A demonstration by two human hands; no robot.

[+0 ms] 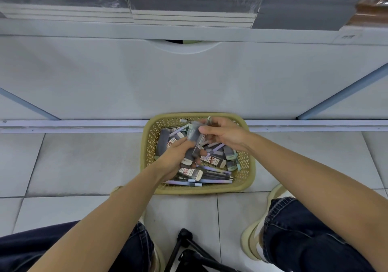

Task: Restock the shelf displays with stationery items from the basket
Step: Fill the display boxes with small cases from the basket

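You're looking down at grey floor tiles (63, 162), and from 8 o'clock your left arm is reaching in toward the middle. Your left hand (175, 159) is hovering over the 9 o'clock side of the basket (149, 145). Its grip is curling tight round a bunch of grey packs (188, 160) with white end caps, fingers wrapping under.

The basket itself is sitting on the floor at 12 o'clock from your legs, its far rim close to the white rail (73, 126); can't tell if they're touching. Inside, stationery is lying in a jumble. Red-labelled packs (190, 172) are piling around the centre, lilac pens (210, 181) are lying flat along the 6 o'clock wall, and a few mint-capped bits (232, 166) are sitting toward 4 o'clock.

Up at 12 o'clock of the view, stacks of grey notebooks (193, 3) are sitting on the shelf (84, 30), above a white panel (189, 78) with a curved cut-out. Down at 6 o'clock a black tripod (185, 244) is poking in between your legs.

Moving right, your right hand (223, 135) is hovering over the basket's 1 o'clock corner, its grip pinching the top end of a clear-wrapped pack (194, 136) between thumb and curled fingers. That pack's lower end is running down to your left fingers, so both hands are touching it. Something thin is sticking up out of the right hand too, no idea what.

At 4 o'clock a cream shoe (251, 240) is showing beside your jeans (304, 240). Out at 2 o'clock a small label (347, 36) is sitting on the shelf edge, too blurry to read.
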